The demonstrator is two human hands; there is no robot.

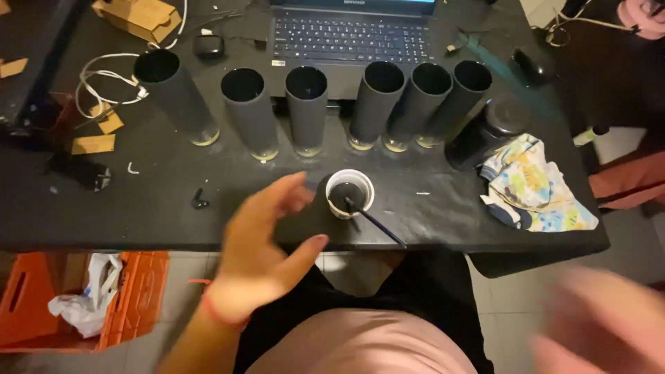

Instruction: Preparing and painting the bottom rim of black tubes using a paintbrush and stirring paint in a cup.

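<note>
My left hand (267, 239) hovers open over the front edge of the black table (138, 201), fingers spread toward a small white cup (350, 193) of dark paint. A thin brush (374, 223) leans in that cup, its handle pointing toward me. My right hand (603, 322) is a blur at the lower right, below the table edge, holding nothing I can see. Several tall black-painted tubes (305, 107) stand in a row behind the cup.
A laptop (350, 34) sits at the back centre. A black jar (485, 131) and a patterned cloth (533, 183) lie at the right. White cables (104, 76) and cardboard scraps are at the left. An orange crate (138, 291) stands on the floor.
</note>
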